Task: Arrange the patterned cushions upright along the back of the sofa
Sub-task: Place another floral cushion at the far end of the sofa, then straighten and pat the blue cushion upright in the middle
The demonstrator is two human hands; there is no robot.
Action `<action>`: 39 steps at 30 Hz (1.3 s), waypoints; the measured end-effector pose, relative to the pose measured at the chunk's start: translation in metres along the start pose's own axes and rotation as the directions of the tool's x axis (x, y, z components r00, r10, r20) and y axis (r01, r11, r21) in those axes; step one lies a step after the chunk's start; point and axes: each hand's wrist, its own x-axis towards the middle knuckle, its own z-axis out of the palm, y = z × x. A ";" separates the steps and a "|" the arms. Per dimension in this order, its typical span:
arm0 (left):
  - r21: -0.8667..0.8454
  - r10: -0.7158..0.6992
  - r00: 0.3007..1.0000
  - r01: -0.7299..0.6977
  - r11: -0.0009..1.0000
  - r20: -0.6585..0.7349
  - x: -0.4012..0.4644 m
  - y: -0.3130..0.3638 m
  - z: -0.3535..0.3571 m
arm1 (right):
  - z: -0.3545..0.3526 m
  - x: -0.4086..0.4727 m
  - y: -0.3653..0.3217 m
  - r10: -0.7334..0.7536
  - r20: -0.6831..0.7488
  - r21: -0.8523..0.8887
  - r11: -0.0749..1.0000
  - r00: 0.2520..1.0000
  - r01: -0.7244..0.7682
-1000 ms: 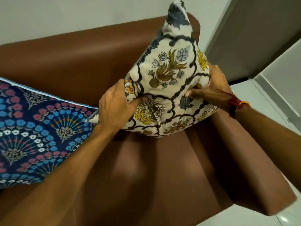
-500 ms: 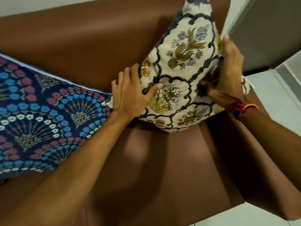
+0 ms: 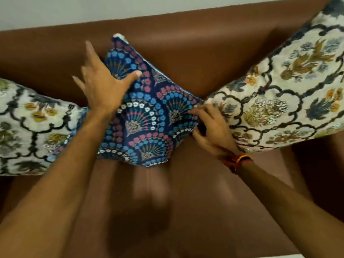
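Note:
A navy cushion [image 3: 149,116] with blue and pink fan flowers stands on one corner against the brown sofa back [image 3: 195,53], in the middle. My left hand [image 3: 102,90] holds its upper left edge, thumb across the front and fingers spread. My right hand [image 3: 212,135] curls around its right corner. A cream floral cushion [image 3: 279,101] leans upright at the right, touching the navy one. Another cream floral cushion [image 3: 31,127] sits at the left, partly cut off by the frame.
The brown leather seat [image 3: 186,202] stretches toward me below the cushions. A pale wall [image 3: 111,10] rises behind the sofa. My right wrist wears a red and orange thread band [image 3: 238,161].
Both hands have left the right cream cushion, which now leans on the sofa back. They have shifted left onto the navy cushion, which now stands on its corner. The view swung left.

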 end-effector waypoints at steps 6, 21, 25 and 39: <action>-0.238 0.043 0.989 -0.008 0.971 0.140 -0.023 -0.053 -0.047 | 0.029 -0.001 -0.025 0.427 -0.053 0.309 0.867 0.903 -0.392; -0.579 0.271 0.959 -0.178 0.795 0.077 -0.048 -0.108 -0.092 | 0.024 0.009 -0.048 0.281 0.010 -0.238 0.933 0.960 -0.270; -0.453 0.376 0.927 -0.335 0.826 0.001 -0.011 -0.045 -0.063 | 0.020 -0.006 -0.029 0.341 -0.122 -0.181 0.916 0.932 -0.359; -0.221 0.361 0.896 -0.419 0.881 -0.259 -0.007 -0.025 -0.003 | 0.029 0.022 -0.041 -0.007 -0.235 -0.107 0.994 0.972 -0.019</action>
